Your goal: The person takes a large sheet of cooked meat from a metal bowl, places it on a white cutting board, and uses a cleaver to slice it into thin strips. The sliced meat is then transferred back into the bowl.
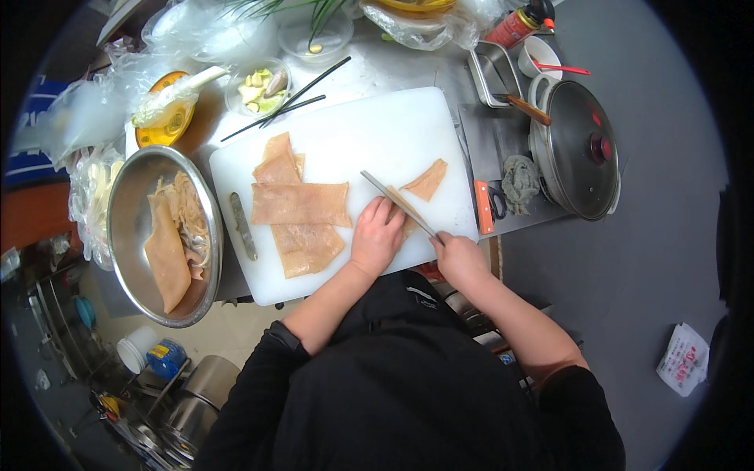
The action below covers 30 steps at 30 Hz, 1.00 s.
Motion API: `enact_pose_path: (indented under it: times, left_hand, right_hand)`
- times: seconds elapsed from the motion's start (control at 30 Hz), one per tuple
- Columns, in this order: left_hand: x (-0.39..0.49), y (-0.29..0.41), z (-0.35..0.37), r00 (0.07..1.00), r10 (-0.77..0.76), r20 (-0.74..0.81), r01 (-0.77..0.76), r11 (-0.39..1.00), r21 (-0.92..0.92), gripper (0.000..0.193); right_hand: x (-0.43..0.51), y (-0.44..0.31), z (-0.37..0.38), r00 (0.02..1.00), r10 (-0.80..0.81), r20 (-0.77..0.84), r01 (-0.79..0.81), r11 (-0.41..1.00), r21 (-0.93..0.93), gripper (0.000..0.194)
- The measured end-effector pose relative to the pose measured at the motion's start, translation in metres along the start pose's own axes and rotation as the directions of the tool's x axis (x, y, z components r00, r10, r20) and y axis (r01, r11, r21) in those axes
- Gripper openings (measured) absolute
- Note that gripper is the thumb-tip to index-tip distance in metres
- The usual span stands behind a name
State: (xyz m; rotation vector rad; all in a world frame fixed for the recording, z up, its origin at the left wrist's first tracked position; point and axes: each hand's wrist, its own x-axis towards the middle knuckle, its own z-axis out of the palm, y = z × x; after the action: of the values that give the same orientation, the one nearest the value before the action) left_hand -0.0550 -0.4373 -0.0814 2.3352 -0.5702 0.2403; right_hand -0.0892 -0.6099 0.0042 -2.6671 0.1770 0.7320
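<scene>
My right hand [462, 262] grips a kitchen knife [403, 206], seen nearly edge-on, its blade slanting away to the upper left. Under the blade lies a piece of what looks like pork skin [410, 231], partly hidden by the knife. The curled fingers of my left hand [377, 232] press that piece against the white cutting board [377, 135], close beside the blade. A loose triangular piece of skin [428, 179] rests just beyond the knife. Left of my hands, several flat skin sheets [301, 203] overlap on the board.
A steel bowl [126, 235] at the left holds a skin sheet and cut strips. Black chopsticks [306, 88] touch the board's far side near a plastic bowl [232, 97] of garlic. On the right are orange-handled tool [483, 207], steel-wool-like scrubber [519, 183] and lidded pot [580, 150].
</scene>
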Motion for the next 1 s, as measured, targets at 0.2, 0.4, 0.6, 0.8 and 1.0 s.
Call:
enact_pose_path:
  times: [0.2, 0.4, 0.6, 0.8, 1.0]
  left_hand:
    - [0.0, -0.004, 0.001, 1.0, 0.0, 0.002, 0.0, 1.0, -0.019, 0.028]
    - [-0.001, -0.005, -0.007, 0.999, 0.029, -0.043, -0.029, 1.0, 0.0, 0.028]
    - [-0.001, -0.003, -0.005, 0.999, -0.033, -0.008, 0.032, 0.994, -0.1, 0.024]
    - [-0.001, -0.006, -0.003, 1.0, -0.014, -0.01, 0.013, 0.994, -0.113, 0.025]
    - [-0.005, -0.002, -0.009, 0.995, -0.06, -0.082, 0.059, 0.998, -0.019, 0.027]
  right_hand:
    - [0.044, -0.023, 0.004, 0.998, -0.041, -0.038, 0.043, 0.998, 0.051, 0.032]
    - [-0.001, -0.01, -0.032, 1.0, -0.008, 0.022, 0.009, 0.999, -0.049, 0.03]
    - [0.004, -0.005, 0.004, 0.999, 0.03, 0.03, -0.029, 0.998, -0.047, 0.029]
    - [0.033, -0.023, 0.001, 0.998, -0.035, -0.042, 0.036, 0.999, 0.024, 0.028]
    - [-0.012, -0.004, -0.012, 1.0, -0.011, 0.023, 0.011, 1.0, -0.025, 0.029]
